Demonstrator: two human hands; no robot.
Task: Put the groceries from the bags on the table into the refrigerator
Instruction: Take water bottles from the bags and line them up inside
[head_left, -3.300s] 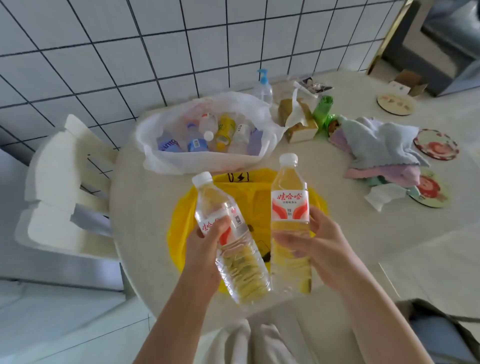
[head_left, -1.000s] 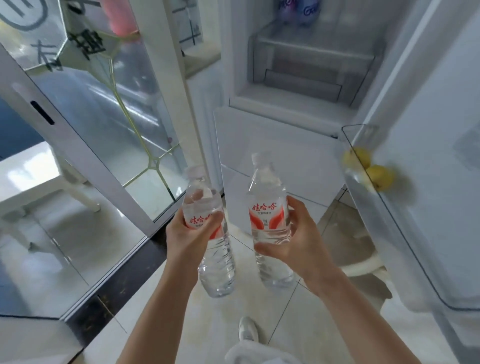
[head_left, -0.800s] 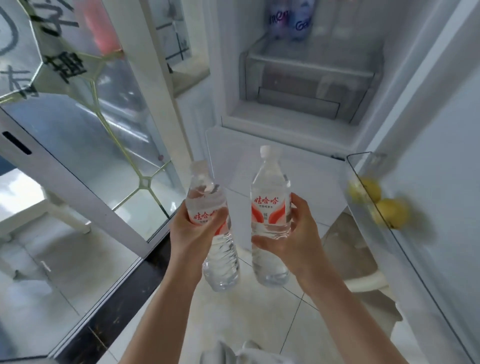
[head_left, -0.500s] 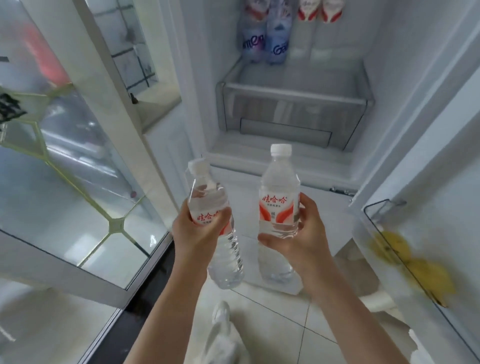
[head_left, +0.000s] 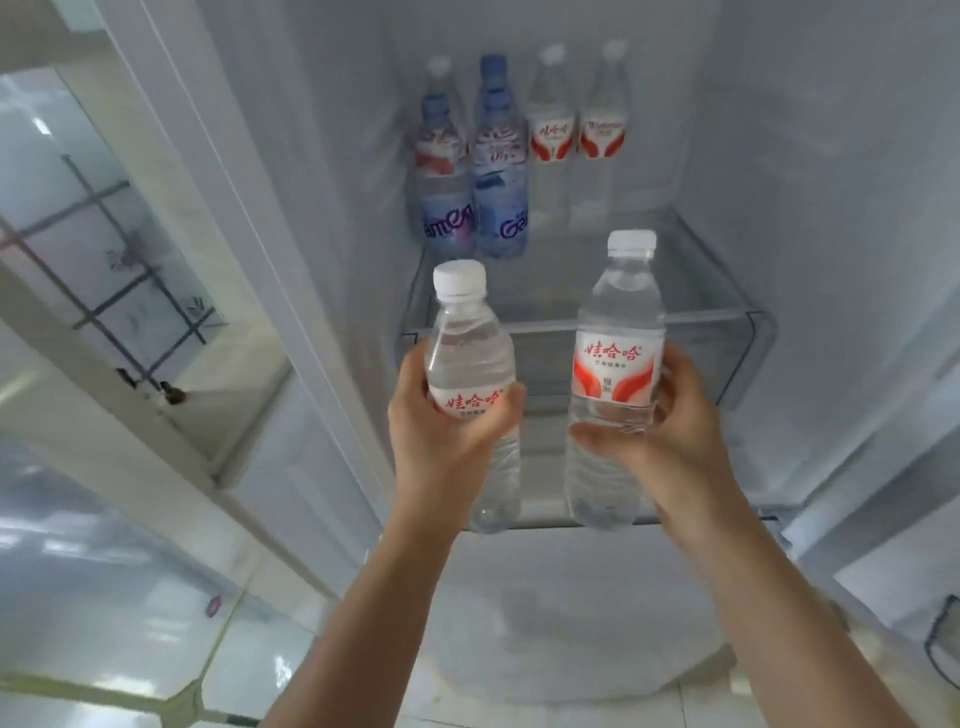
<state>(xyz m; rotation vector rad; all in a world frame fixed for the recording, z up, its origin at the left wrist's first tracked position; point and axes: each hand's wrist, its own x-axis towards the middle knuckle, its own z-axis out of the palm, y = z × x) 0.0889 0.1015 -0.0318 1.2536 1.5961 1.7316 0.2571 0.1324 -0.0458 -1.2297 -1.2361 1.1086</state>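
Observation:
My left hand (head_left: 449, 431) grips a clear water bottle (head_left: 470, 358) with a white cap and red label, tilted slightly left. My right hand (head_left: 662, 431) grips a second, matching water bottle (head_left: 618, 358), held upright. Both bottles are raised in front of the open refrigerator (head_left: 831, 156). On the glass shelf (head_left: 701, 291) at the back stand two blue-labelled bottles (head_left: 472, 171) and two red-labelled water bottles (head_left: 574, 140) in a row. The front of the shelf, just beyond my bottles, is bare.
A clear drawer (head_left: 727, 364) sits under the shelf, behind my hands. A white door frame with patterned glass (head_left: 104, 234) stands at the left. The refrigerator door (head_left: 909, 519) is swung open at the right, with a rack's edge (head_left: 943, 639) showing. Light tiled floor lies below.
I have turned from the table to the refrigerator and come closer. Both bottles have risen from floor level up to the shelf's height. The lemons in the door rack have left the view.

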